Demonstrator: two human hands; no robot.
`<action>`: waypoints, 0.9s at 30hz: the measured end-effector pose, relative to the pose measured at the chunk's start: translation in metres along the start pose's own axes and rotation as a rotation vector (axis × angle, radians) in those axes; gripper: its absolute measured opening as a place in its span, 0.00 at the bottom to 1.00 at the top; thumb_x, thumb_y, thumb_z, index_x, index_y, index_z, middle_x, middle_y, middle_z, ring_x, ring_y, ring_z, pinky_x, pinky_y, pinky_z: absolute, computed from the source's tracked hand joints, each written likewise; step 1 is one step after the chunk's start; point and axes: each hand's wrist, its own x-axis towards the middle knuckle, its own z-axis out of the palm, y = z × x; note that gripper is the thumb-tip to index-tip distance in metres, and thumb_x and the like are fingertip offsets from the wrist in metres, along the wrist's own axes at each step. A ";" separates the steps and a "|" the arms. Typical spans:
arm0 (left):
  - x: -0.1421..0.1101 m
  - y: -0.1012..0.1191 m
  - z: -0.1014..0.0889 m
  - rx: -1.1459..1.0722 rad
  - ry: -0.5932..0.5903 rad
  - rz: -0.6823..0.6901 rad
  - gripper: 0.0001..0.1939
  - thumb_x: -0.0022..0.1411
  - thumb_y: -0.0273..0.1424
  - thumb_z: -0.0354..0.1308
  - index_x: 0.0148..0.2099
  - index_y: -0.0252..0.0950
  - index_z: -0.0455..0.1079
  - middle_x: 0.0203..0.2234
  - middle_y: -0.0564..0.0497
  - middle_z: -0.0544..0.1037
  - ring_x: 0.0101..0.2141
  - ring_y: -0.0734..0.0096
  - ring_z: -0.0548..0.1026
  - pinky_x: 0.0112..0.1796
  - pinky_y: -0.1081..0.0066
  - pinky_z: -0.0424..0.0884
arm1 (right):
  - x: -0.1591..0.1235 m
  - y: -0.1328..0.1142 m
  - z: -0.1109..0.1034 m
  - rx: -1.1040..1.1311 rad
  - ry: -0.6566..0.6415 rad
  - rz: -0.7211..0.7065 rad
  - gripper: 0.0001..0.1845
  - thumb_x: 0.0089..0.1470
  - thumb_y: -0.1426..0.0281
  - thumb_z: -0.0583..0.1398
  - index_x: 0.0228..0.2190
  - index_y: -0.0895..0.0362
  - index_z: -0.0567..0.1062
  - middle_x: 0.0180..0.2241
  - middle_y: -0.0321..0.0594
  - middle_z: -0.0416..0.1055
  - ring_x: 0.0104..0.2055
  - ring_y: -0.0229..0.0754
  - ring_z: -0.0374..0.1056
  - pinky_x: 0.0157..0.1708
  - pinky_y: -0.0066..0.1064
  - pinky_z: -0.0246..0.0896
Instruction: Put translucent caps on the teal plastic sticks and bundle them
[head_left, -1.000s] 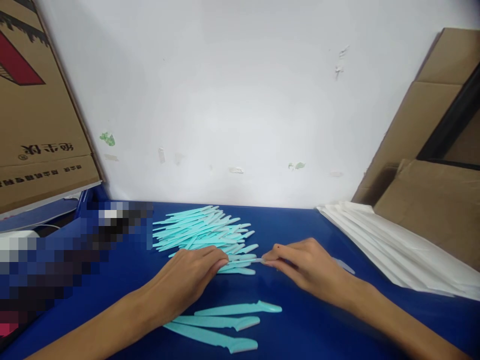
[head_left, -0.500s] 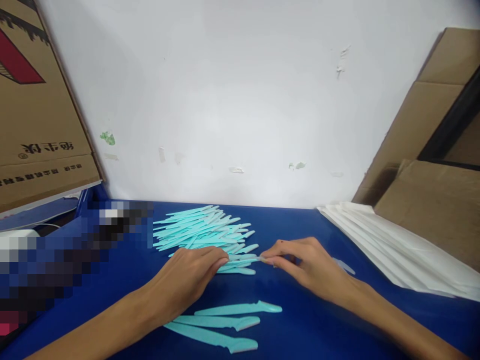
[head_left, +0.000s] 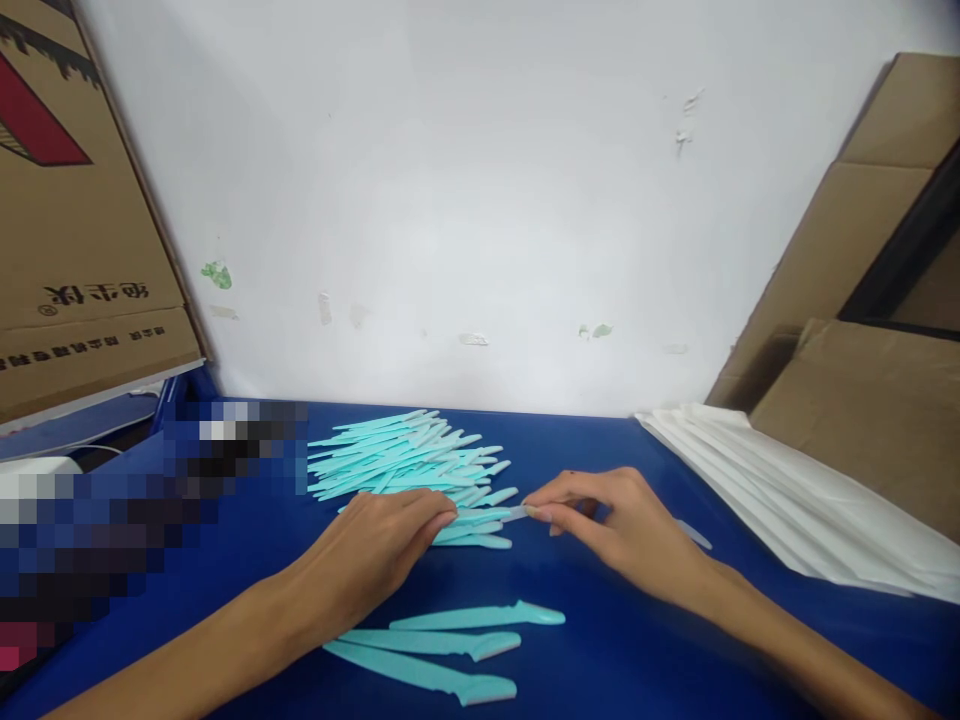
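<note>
My left hand (head_left: pixel 401 530) is closed on a turquoise eyebrow razor (head_left: pixel 484 516), whose tip points right. Between the fingertips of my right hand (head_left: pixel 600 515) is a translucent blade cover (head_left: pixel 516 514), pinched at its right end. Its left end meets or overlaps the razor tip; I cannot tell exactly which. Behind my left hand lies a heap of turquoise razors (head_left: pixel 405 455). Nearer me rest three separate razors (head_left: pixel 450 645), their notched heads to the right and some handle ends behind my left wrist.
Another translucent piece (head_left: pixel 694 534) lies beyond my right wrist. White folded sheets (head_left: pixel 765 500) are at the right of the blue table (head_left: pixel 600 640). Cardboard stands on the left (head_left: pixel 97 220) and right (head_left: pixel 862 410); a white wall (head_left: pixel 480 200) rises behind. The left side is partly pixelated.
My right hand has shifted slightly to the right with the blade cover, and more of the cover shows beyond the razor tip. My left hand has hardly moved.
</note>
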 end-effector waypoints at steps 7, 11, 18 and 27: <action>-0.002 0.015 -0.009 -0.145 -0.109 -0.093 0.13 0.76 0.34 0.44 0.48 0.40 0.71 0.34 0.53 0.77 0.31 0.71 0.73 0.31 0.72 0.63 | 0.000 -0.001 0.009 0.105 -0.082 0.035 0.09 0.63 0.64 0.62 0.38 0.51 0.83 0.32 0.33 0.82 0.28 0.36 0.75 0.28 0.23 0.66; -0.003 0.020 -0.010 -0.156 -0.136 -0.079 0.13 0.75 0.34 0.47 0.42 0.39 0.72 0.32 0.53 0.75 0.30 0.71 0.71 0.31 0.71 0.62 | -0.003 -0.004 0.015 0.070 -0.046 -0.039 0.09 0.62 0.66 0.63 0.40 0.50 0.84 0.34 0.33 0.83 0.30 0.36 0.76 0.30 0.22 0.67; -0.006 0.018 -0.001 -0.146 -0.106 0.041 0.15 0.76 0.30 0.44 0.40 0.36 0.71 0.28 0.51 0.72 0.27 0.71 0.67 0.28 0.70 0.59 | -0.010 -0.005 0.022 0.035 0.021 -0.108 0.10 0.62 0.69 0.62 0.40 0.51 0.85 0.30 0.34 0.83 0.28 0.37 0.77 0.30 0.23 0.70; -0.005 0.019 -0.002 -0.036 -0.081 -0.003 0.13 0.76 0.30 0.43 0.43 0.38 0.70 0.32 0.50 0.73 0.30 0.69 0.70 0.29 0.69 0.61 | -0.007 -0.003 0.017 -0.159 0.008 -0.196 0.12 0.65 0.64 0.60 0.45 0.50 0.82 0.39 0.36 0.83 0.37 0.42 0.79 0.39 0.28 0.72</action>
